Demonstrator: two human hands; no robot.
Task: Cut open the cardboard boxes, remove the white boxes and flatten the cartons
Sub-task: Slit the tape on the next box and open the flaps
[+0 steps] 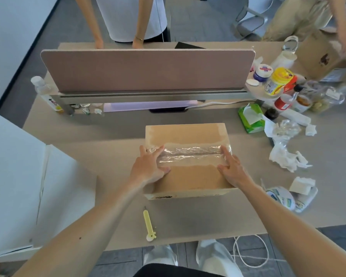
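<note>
Both bare forearms reached up from the lower corners of the frame, converging toward its centre. The left hand (148, 166) lay palm down just left of centre, its fingers straight and slightly spread, pointing to the top of the frame. The right hand (231, 168) mirrored it just right of centre, flat, with its fingers extended. The thumbs were turned inward toward each other, and neither hand gripped anything.

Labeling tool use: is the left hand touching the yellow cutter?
Apart. The head view shows the yellow cutter lying alone on the table, while the left hand rests on the box.
</note>
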